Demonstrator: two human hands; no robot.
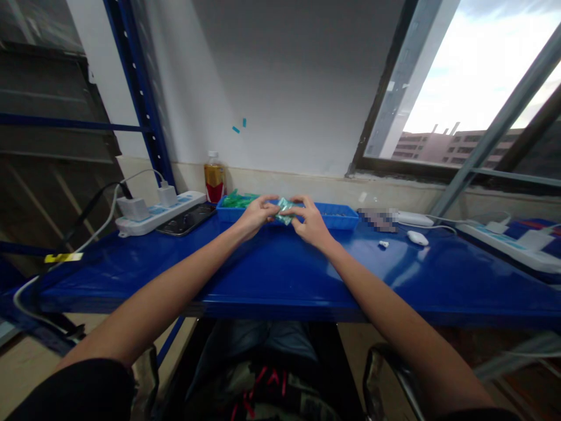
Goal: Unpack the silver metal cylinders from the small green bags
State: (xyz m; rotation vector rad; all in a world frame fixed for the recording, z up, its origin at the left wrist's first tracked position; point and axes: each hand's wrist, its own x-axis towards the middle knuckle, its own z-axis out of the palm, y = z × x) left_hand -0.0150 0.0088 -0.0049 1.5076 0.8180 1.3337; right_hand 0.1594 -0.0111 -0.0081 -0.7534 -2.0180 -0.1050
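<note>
Between my two hands, above the blue table point(280, 269), is a small, shiny, pale green crinkled packet point(286, 206). My left hand point(258, 217) pinches its left side with thumb and fingers. On the other side, the fingers of my right hand point(310, 221) close on the packet's right part. Behind my left hand stands a blue tray point(225, 215) holding green plastic pieces point(236, 200). A second blue tray point(346, 221), with small parts too tiny to name, sits just beyond my right hand.
A bottle of amber liquid point(214, 178) stands by the wall. To the left lie a dark phone point(186, 220) and a white power strip point(153, 215) with cables. On the right are a white case point(417, 238), a small white piece point(383, 244) and another power strip point(512, 245).
</note>
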